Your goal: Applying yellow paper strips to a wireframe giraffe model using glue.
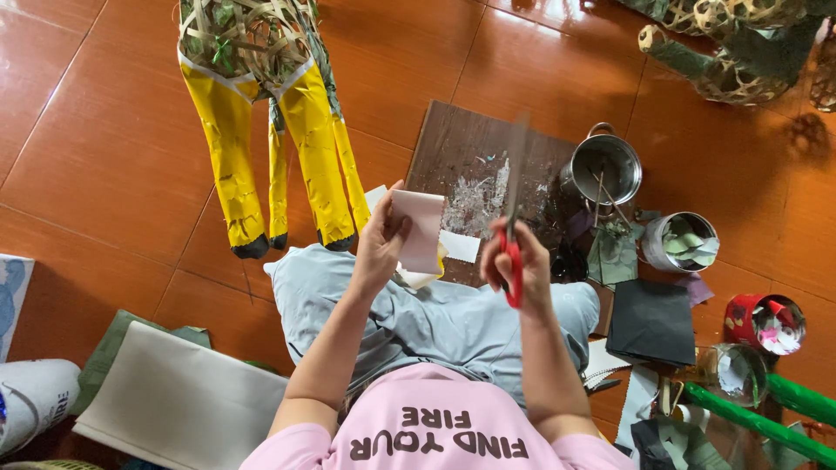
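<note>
A: Left hand pinching a small pale pink sheet of paper, thumb in front, fingers behind; sheet upright, slightly curled, just above the fingertips.

B: Right hand clenched through the red plastic handles of a pair of scissors. Blades pointing up and away from the knuckles, blurred, so open or closed — cannot tell. Tip well clear of the pink sheet, off to the right of the left thumb.

A: Likely risks? Thin paper, limp, held at one edge only: probably bending away from the blades and tearing ragged rather than shearing clean. Also left fingertips close behind the sheet, in the path of a careless snip.

B: And the glue-crusted dark wooden board just beyond both sets of fingers — sticky-looking white smears, scraps clinging to it. Dropped paper liable to stick there.

A: Materials around: shiny steel pot with thin sticks inside, beyond the right knuckles; round tin of green paper scraps further right; flat black sheet below it.

B: Beyond the left fingers, a woven bamboo-strip animal frame, legs wrapped in glossy, wrinkled yellow paper with black tips. Smooth reddish-brown floor tiles underneath, reflective.

A: Grey cloth over the knees, soft, creased, directly under both wrists.
</note>
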